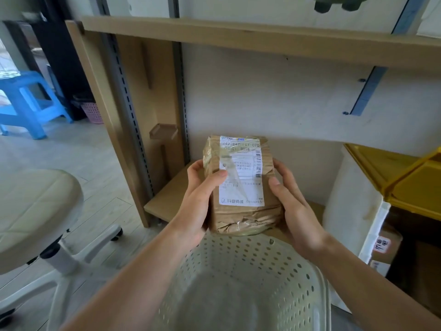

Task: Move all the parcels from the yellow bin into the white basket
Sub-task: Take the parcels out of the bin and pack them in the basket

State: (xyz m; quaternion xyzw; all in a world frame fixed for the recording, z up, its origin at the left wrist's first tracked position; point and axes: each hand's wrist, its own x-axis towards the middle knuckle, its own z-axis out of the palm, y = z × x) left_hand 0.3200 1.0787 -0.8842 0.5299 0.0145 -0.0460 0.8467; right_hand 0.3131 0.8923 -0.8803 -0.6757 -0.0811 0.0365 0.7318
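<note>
We hold 1 brown paper parcel [241, 185] upright between both hands, just above the far rim of the white basket [241, 278], which we take as our landmark. The parcel's white shipping label [241, 172] faces up at us, with a barcode along its right edge. Our left hand [199, 199] grips the parcel's left side, thumb curled across the label and fingers wrapped behind. Our right hand [294, 206] clasps the right side, thumb on the front edge, fingers curled behind out of sight.

The basket is perforated, sits directly below the parcel, and looks bare inside, though its floor is blurred. Right of the basket stands a tall white wall or panel [350, 206], and on the far side of it sits the yellow bin [410, 185]; we see a cardboard box with a white sticker [386, 247] below the bin. Beyond the basket, a low wooden shelf board [171, 197] runs under a wooden desk frame [238, 37] with grey slotted rails. Left of the basket is a cream swivel chair [35, 216] on a white wheeled base, and farther left and back, a blue plastic stool [31, 101] and a pink mesh bin [91, 113].
</note>
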